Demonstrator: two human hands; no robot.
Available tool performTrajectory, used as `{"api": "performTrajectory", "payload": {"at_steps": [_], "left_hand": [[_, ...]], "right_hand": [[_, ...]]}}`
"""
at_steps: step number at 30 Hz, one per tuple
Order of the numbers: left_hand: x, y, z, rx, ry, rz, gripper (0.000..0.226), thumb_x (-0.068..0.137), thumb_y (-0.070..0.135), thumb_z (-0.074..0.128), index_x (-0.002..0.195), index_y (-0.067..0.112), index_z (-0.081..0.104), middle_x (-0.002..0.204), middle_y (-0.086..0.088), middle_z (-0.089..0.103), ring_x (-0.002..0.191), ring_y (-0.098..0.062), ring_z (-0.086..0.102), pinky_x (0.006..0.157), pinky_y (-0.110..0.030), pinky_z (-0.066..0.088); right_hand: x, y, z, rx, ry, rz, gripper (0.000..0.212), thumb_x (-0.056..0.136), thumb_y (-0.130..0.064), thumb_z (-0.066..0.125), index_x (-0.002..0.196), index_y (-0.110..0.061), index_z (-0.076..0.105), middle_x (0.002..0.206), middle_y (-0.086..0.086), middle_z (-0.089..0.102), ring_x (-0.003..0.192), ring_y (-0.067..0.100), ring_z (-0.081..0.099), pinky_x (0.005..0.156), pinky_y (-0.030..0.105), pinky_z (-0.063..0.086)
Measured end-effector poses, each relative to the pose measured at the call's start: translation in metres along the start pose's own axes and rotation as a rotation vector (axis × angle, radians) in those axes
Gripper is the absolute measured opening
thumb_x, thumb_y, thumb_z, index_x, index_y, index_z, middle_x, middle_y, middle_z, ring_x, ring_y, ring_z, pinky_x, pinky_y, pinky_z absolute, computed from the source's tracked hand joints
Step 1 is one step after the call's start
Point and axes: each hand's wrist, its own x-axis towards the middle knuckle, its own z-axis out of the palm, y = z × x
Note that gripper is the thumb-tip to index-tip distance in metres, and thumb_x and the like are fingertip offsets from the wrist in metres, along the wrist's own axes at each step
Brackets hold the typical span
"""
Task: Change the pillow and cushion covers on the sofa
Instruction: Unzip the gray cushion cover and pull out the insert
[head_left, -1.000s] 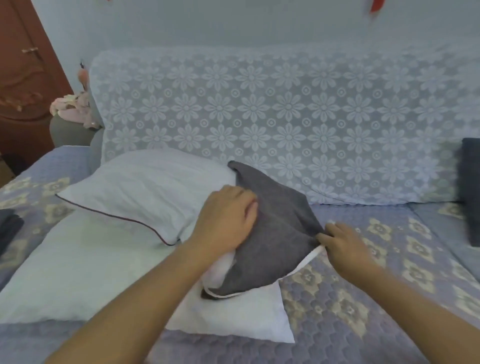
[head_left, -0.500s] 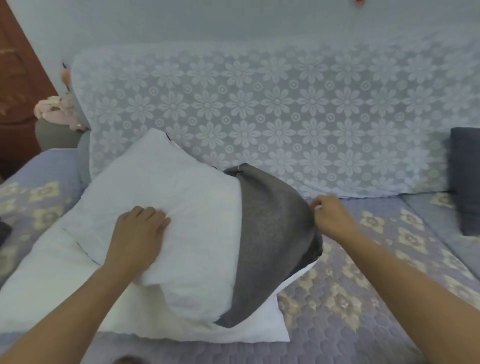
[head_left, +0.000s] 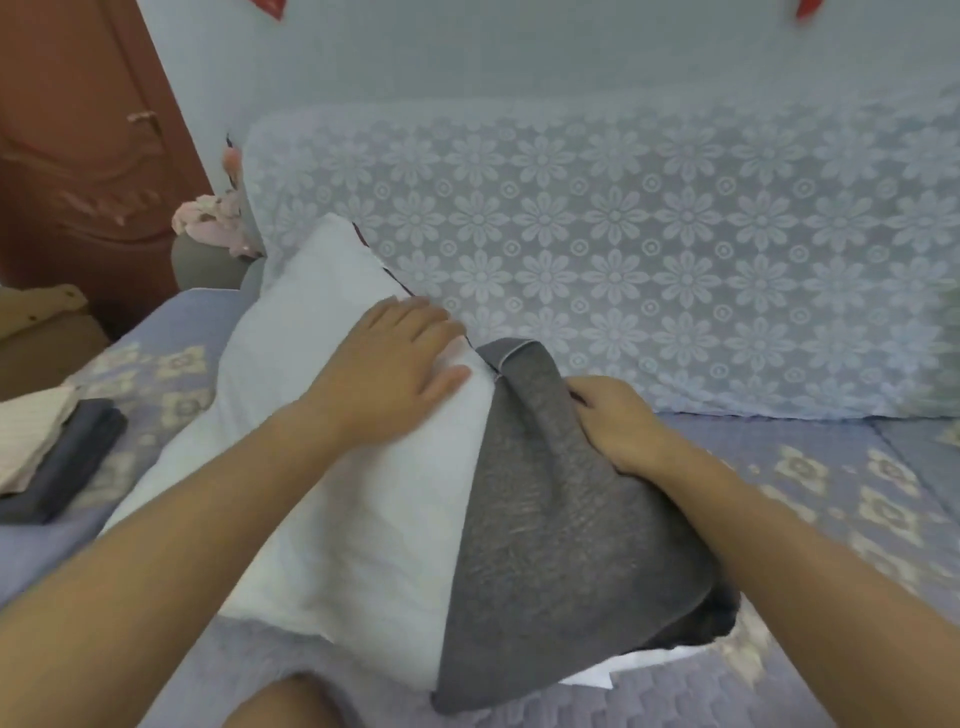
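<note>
The white pillow (head_left: 353, 467) is shown tilted on the sofa seat (head_left: 831, 467), its long axis running from the lower right up to the far left, with the upper corner leaned against the lace-covered backrest (head_left: 675, 260). A dark red piping line is visible along its upper edge. The grey cover (head_left: 545, 519) — coarse-woven and wrinkled — is drawn over the pillow's right portion only. The left hand (head_left: 395, 369) is laid flat on the bare white fabric, fingers straight. The cover's upper edge is pinched by the right hand (head_left: 618, 421), fingers curled. Folded cloths (head_left: 57, 457) lie on the seat at far left.
</note>
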Motion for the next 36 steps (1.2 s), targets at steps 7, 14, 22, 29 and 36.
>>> {"api": "performTrajectory", "payload": {"at_steps": [7,14,22,29,36], "left_hand": [[0.050,-0.007,0.043,0.255,-0.089,-0.035,0.027,0.094,0.023,0.051,0.076,0.018,0.070,0.068,-0.005,0.066,0.069,-0.030,0.064,0.075,-0.040,0.044],[0.068,0.016,0.046,-0.085,-0.218,-0.581,0.050,0.104,0.046,0.043,0.151,0.031,0.038,0.160,-0.013,0.026,0.148,-0.036,0.020,0.119,-0.058,0.014],[-0.045,0.015,0.082,-0.309,-0.215,-1.007,0.071,0.093,0.066,0.048,0.152,0.035,0.025,0.160,-0.011,0.019,0.147,-0.036,0.018,0.115,-0.061,0.025],[-0.072,0.012,0.064,-1.933,0.130,-1.525,0.053,0.093,0.065,0.057,0.120,0.019,0.060,0.110,-0.010,0.068,0.101,-0.029,0.065,0.095,-0.050,0.051],[-0.008,0.003,0.076,-1.663,0.384,-1.504,0.037,0.075,0.009,0.072,0.111,0.009,0.066,0.117,-0.013,0.072,0.096,-0.028,0.072,0.085,-0.045,0.060]], "right_hand": [[-0.092,0.169,-0.094,-0.475,0.246,0.735,0.031,0.105,-0.020,0.040,0.113,-0.001,0.063,0.115,0.025,0.064,0.106,0.042,0.061,0.084,0.042,0.046],[-0.162,0.294,-0.115,-0.615,-0.082,1.252,0.060,0.093,-0.035,0.041,0.144,-0.005,0.048,0.153,0.020,0.040,0.141,0.036,0.040,0.115,0.042,0.032],[-0.074,0.074,0.009,-0.027,0.336,0.356,0.030,0.101,-0.017,0.048,0.071,-0.019,0.051,0.079,-0.003,0.048,0.071,0.016,0.049,0.059,0.019,0.033],[-0.069,0.067,0.079,0.883,0.020,0.936,0.083,0.090,-0.054,0.066,0.152,-0.012,0.030,0.145,0.014,0.046,0.122,0.033,0.054,0.100,0.042,0.047],[-0.057,0.069,0.070,1.210,0.055,0.741,0.063,0.078,-0.045,0.080,0.130,-0.013,0.062,0.122,0.004,0.071,0.113,0.023,0.065,0.102,0.042,0.049]]}}
